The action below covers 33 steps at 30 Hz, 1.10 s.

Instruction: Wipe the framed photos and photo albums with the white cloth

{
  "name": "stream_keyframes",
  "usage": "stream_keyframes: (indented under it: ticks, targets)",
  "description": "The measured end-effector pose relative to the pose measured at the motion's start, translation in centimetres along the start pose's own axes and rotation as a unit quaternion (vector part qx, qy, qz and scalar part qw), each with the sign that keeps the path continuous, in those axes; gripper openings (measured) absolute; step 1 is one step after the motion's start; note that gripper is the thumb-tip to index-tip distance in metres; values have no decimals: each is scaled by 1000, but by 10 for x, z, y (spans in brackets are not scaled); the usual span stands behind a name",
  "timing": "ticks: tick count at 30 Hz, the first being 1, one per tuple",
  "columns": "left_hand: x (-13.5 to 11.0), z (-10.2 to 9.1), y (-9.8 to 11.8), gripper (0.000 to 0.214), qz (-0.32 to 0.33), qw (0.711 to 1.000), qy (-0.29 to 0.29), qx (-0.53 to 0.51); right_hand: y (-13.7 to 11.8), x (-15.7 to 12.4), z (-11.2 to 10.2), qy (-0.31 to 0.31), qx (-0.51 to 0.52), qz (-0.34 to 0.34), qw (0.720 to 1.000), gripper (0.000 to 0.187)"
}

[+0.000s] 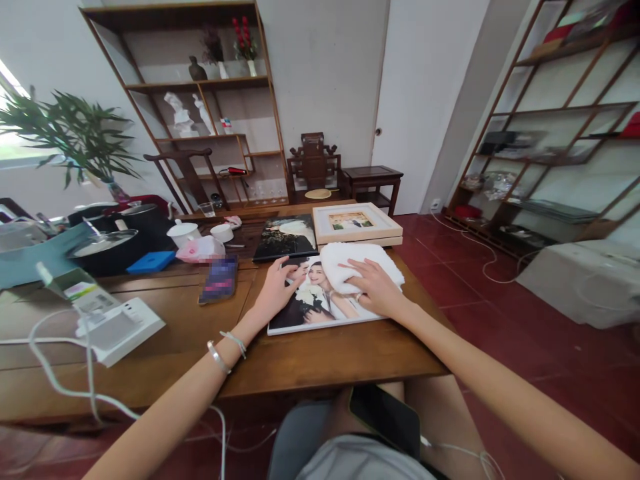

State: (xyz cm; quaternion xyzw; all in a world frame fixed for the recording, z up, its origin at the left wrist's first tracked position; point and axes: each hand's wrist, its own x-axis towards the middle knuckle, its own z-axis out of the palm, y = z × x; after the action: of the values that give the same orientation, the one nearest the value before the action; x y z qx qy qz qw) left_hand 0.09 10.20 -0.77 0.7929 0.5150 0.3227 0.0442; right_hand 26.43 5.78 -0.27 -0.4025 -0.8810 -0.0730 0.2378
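Observation:
A wedding photo panel lies flat near the table's front right corner. Over its right part rests a folded white towel, and my right hand is on the towel with its fingers spread. My left hand touches the panel's left edge, fingers apart and gripping nothing. Just behind, a dark photo panel lies on the table. To its right is a pale framed picture, which appears to sit on another frame.
On the wooden table, a phone, a white charger box with looping cables, a blue box and white cups stand left. A black phone lies on my lap. Shelves line the walls.

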Motion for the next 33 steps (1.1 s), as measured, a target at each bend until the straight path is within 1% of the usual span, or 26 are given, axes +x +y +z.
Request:
stream_keyframes:
  ticks: [4, 8, 19, 33]
  targets:
    - [0, 0, 1, 35, 17, 1000, -21, -3, 0, -1, -2, 1, 3, 6, 1000, 43]
    - [0, 1, 1, 39, 9, 999, -40, 11, 0, 1, -2, -5, 0, 10, 1000, 45]
    - [0, 1, 2, 41, -11, 998, -61, 10, 0, 2, -1, -6, 2, 13, 1000, 42]
    - [-1, 3, -1, 37, -9, 998, -55, 11, -1, 3, -4, -11, 2, 16, 1000, 43]
